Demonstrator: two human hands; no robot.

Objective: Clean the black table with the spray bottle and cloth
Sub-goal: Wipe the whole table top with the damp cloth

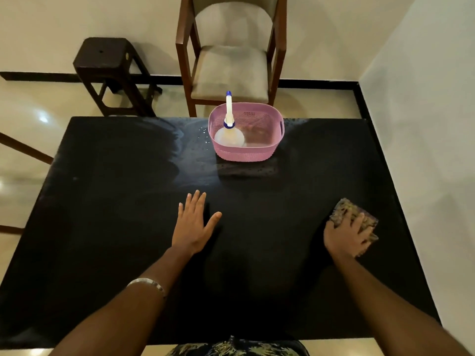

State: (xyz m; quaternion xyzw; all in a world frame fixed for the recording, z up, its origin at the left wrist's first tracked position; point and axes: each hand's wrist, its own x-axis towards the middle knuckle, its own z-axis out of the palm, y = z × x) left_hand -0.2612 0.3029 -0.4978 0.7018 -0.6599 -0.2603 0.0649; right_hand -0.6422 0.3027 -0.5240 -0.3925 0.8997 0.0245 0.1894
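Cream floor tiles and pale walls with a dark skirting board are seen around a black bench that fills most of the view. Wet streaks and droplets are visible on the far middle part of the bench top, to the left of and in front of a pink basket. The basket is placed near the far edge, slightly right of centre. A spray bottle with a white neck and blue tip is stood upright in the left side of the basket; a dark, blurred item lies in the right side and cannot be identified.

The left hand is laid flat on the bench near the centre, palm down, with fingers straight and spread and the thumb set out to the right. A metal bangle is worn on the left forearm.

The right hand is pressed on a patterned cloth near the right edge of the bench, well apart from the basket. Its fingers are bent over the cloth; motion blur hides whether the cloth is gripped or only pressed.

A wooden chair with a grey cushion is positioned just behind the basket, beyond the bench. A dark stool is positioned on the floor to the left of the chair.
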